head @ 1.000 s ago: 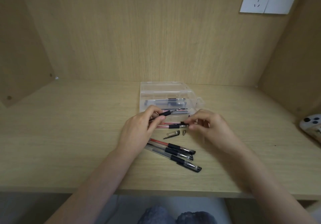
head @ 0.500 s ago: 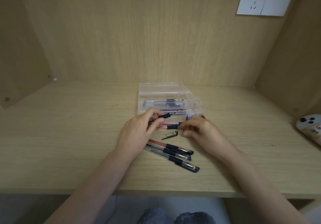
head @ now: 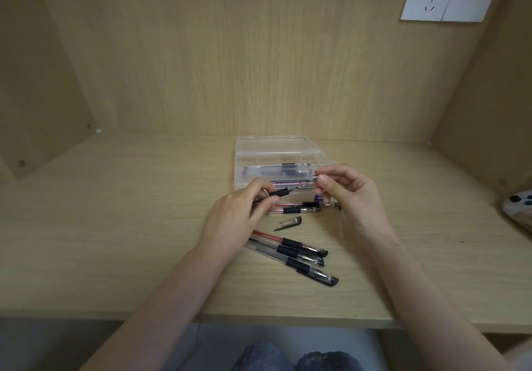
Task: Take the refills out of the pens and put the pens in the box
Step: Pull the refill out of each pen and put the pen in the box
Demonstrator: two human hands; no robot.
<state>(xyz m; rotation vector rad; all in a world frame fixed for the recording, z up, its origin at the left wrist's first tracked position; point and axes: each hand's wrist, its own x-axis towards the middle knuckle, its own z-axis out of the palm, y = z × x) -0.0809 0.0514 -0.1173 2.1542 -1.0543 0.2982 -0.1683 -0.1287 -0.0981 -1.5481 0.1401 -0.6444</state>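
Left hand [head: 239, 212] grips black-grip pen [head: 280, 192] w/ tip off, right hand [head: 349, 195] pinches small metal tip [head: 316, 179] by clear plastic box [head: 276, 159] holding approx 2 pens; 3 capped pens [head: 299, 258] left on desk

Left hand [head: 240, 212] fingers pinched; right hand [head: 349, 195] raised (fingertips together).
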